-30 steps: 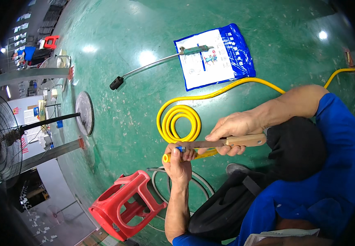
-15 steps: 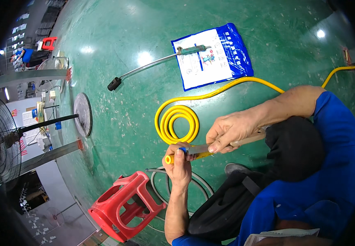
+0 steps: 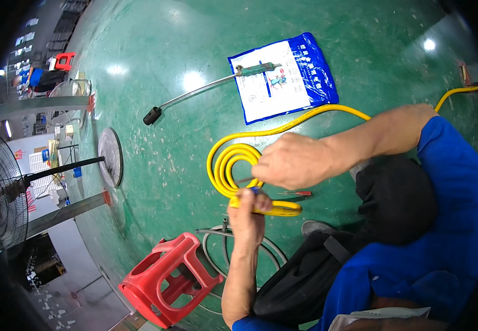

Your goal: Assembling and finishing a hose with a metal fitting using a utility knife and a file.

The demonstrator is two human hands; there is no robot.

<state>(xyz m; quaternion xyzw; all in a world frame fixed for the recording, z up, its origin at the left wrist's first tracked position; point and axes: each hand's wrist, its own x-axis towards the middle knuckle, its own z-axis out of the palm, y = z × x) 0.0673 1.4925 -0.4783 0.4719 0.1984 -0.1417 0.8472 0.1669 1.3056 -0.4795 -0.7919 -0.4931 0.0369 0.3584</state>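
Observation:
My left hand [image 3: 248,208] is closed around the end of a yellow hose [image 3: 223,165], whose coil lies on the green floor just beyond it. The hose runs on to the right behind my forearm. My right hand [image 3: 294,161] is fisted just above the left hand and grips a thin tool [image 3: 244,180]. Only its slim metal tip shows, pointing at the hose end. A small red-handled screwdriver [image 3: 297,193] lies on the floor right of my left hand.
A metal spray wand [image 3: 195,92] with a black tip lies beside a blue and white bag [image 3: 283,77] further out. A red plastic stool [image 3: 167,278] and a grey hose ring [image 3: 240,243] sit near my left forearm. A standing fan [image 3: 7,193] is at left.
My right hand has turned over and closed down above the left hand, hiding the tool's wooden handle. The left hand still grips the hose end.

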